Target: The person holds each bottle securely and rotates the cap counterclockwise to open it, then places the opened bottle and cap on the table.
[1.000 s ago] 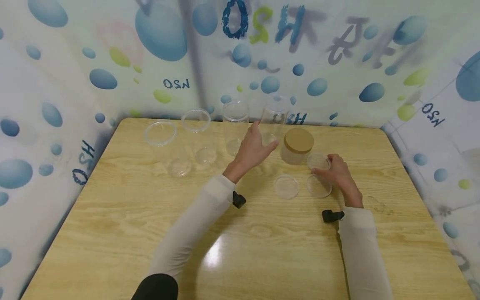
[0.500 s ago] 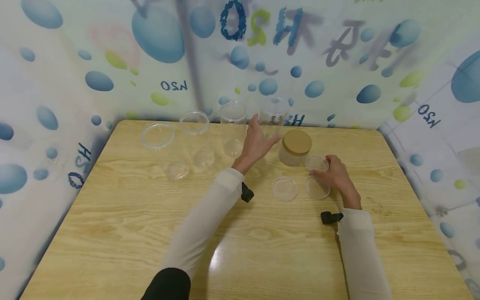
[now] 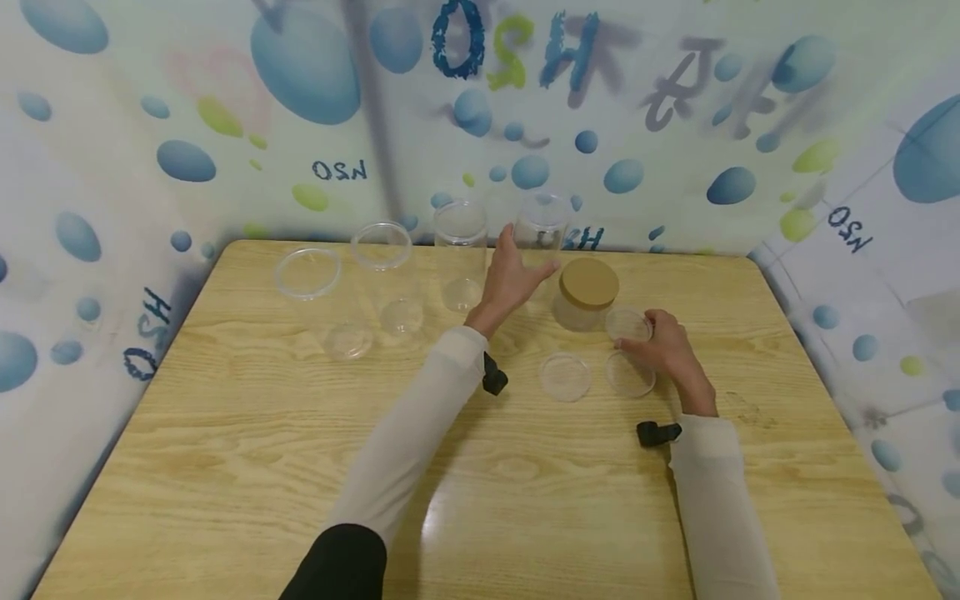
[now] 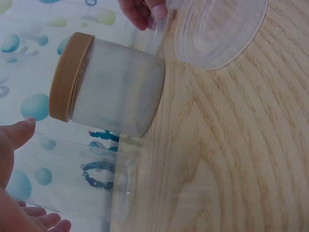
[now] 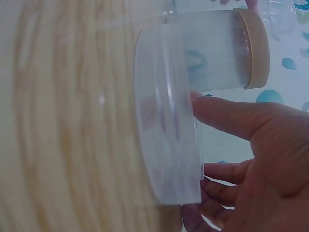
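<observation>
Pale walls [image 3: 427,150] with blue and green ovals and lettering stand round a wood-grained desk [image 3: 300,467] in the head view. Along its far side are the leftmost jar [image 3: 328,308], the second jar [image 3: 392,282], the third jar [image 3: 461,258] and the rightmost jar [image 3: 543,229], all tall, clear and upright. Beside the last stands a shorter tan-lidded jar [image 3: 586,293]. The left hand [image 3: 510,279] is at the rightmost jar, its grip apart, thumb and forefinger spread wide. The right hand [image 3: 667,346] has its grip clamped on the far lid [image 3: 626,323], a clear disc just beside the tan-lidded jar. Nearer the person are the near lid [image 3: 630,377], just in front of the far lid, and the left lid [image 3: 565,377], a little apart on the desk.

From the left wrist, the rightmost jar passes between the left thumb and the other fingers; whether they press on it I cannot tell. Beyond the tan-lidded jar, right-hand fingertips pinch a clear lid, with another lid close by.

From the right wrist, a translucent lid fills the middle, the right thumb and curled fingers at its far edge. Which lid this is, I cannot tell. The tan-lidded jar stands behind.
</observation>
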A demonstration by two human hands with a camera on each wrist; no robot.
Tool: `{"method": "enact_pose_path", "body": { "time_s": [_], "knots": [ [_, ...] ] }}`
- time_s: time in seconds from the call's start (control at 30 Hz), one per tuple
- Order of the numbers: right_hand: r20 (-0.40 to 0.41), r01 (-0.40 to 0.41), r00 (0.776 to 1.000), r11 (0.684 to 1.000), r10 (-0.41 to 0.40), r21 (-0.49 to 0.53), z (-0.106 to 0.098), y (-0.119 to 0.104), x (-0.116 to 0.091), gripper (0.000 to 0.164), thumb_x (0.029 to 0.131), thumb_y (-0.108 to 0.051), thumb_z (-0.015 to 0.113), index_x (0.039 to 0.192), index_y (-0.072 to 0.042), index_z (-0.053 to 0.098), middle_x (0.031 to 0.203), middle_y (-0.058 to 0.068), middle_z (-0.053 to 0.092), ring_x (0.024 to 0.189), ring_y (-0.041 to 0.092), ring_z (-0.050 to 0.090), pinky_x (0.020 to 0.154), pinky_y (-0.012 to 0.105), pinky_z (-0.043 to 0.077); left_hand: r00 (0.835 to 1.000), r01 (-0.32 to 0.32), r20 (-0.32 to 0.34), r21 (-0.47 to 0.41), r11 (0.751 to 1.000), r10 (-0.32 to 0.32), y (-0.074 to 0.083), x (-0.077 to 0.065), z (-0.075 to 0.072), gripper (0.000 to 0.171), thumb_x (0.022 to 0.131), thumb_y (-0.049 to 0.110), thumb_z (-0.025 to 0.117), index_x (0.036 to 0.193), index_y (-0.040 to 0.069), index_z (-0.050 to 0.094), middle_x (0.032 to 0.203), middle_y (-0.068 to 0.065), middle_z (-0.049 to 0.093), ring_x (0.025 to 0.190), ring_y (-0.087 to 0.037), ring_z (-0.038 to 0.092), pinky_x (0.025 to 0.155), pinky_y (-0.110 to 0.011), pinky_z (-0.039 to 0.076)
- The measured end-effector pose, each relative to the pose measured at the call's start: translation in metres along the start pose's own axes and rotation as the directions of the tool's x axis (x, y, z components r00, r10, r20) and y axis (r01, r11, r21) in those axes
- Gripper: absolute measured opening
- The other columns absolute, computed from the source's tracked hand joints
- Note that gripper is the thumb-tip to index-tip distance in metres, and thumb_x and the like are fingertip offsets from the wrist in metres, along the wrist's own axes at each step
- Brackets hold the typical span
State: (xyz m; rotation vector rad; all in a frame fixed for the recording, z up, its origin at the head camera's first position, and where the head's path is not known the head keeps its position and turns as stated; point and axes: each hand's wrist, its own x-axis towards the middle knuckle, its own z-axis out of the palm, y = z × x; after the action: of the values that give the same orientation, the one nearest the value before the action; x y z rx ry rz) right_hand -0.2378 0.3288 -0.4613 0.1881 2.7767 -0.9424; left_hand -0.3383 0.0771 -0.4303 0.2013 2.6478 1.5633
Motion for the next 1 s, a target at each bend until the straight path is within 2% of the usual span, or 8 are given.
{"method": "enact_pose_path", "body": {
  "time_s": [0.23, 0.5, 0.73, 0.87, 1.0],
  "knots": [
    [-0.01, 0.008, 1.0, 1.0, -0.009, -0.012, -0.001, -0.002, -0.001, 0.087, 0.092, -0.032, 0.069, 0.147, 0.017, 0.023, 0.147, 0.041, 0.029, 0.135, 0.054, 0.032, 0.109, 0.063, 0.031, 1.0, -0.021, -0.015, -0.055, 0.998, 0.021, -0.001, 0.003, 0.002, 0.097, 0.09, 0.041, 0.072, 0.158, 0.008, 0.01, 0.162, -0.012, 0.026, 0.144, -0.029, 0.034, 0.113, -0.043, 0.037],
    [-0.012, 0.018, 1.0, 1.0, -0.018, -0.017, 0.0, -0.001, -0.001, 0.087, 0.092, -0.033, 0.069, 0.147, 0.017, 0.024, 0.146, 0.041, 0.031, 0.133, 0.054, 0.034, 0.108, 0.062, 0.033, 0.997, -0.043, -0.068, 0.001, 0.999, 0.043, -0.002, 0.001, 0.003, 0.084, 0.089, 0.041, 0.072, 0.151, 0.007, 0.025, 0.149, -0.015, 0.04, 0.133, -0.029, 0.045, 0.106, -0.042, 0.043],
    [0.003, 0.001, 1.0, 1.0, -0.001, -0.003, -0.001, -0.003, -0.004, 0.09, 0.092, -0.035, 0.069, 0.148, 0.016, 0.022, 0.147, 0.041, 0.029, 0.134, 0.053, 0.032, 0.108, 0.063, 0.033, 0.997, -0.052, -0.063, 0.02, 0.998, 0.054, 0.007, -0.011, -0.007, 0.084, 0.089, 0.043, 0.07, 0.149, 0.007, 0.024, 0.146, -0.017, 0.044, 0.123, -0.029, 0.053, 0.099, -0.043, 0.047],
    [0.004, 0.012, 1.0, 1.0, -0.012, -0.001, -0.001, -0.004, -0.004, 0.089, 0.092, -0.034, 0.069, 0.148, 0.017, 0.022, 0.147, 0.041, 0.03, 0.134, 0.054, 0.033, 0.108, 0.063, 0.033, 0.996, -0.061, -0.059, 0.003, 0.998, 0.061, 0.011, -0.021, -0.013, 0.084, 0.088, 0.044, 0.07, 0.148, 0.008, 0.024, 0.141, -0.019, 0.049, 0.121, -0.03, 0.056, 0.096, -0.043, 0.049],
    [0.002, 0.02, 1.0, 1.0, -0.019, -0.011, 0.0, -0.004, -0.003, 0.089, 0.092, -0.035, 0.069, 0.147, 0.018, 0.023, 0.146, 0.041, 0.031, 0.133, 0.054, 0.034, 0.108, 0.063, 0.033, 0.996, -0.075, -0.052, -0.048, 0.996, 0.073, 0.01, -0.033, -0.019, 0.082, 0.087, 0.042, 0.072, 0.145, 0.009, 0.025, 0.142, -0.015, 0.049, 0.126, -0.03, 0.054, 0.097, -0.043, 0.049]
  ]
}}
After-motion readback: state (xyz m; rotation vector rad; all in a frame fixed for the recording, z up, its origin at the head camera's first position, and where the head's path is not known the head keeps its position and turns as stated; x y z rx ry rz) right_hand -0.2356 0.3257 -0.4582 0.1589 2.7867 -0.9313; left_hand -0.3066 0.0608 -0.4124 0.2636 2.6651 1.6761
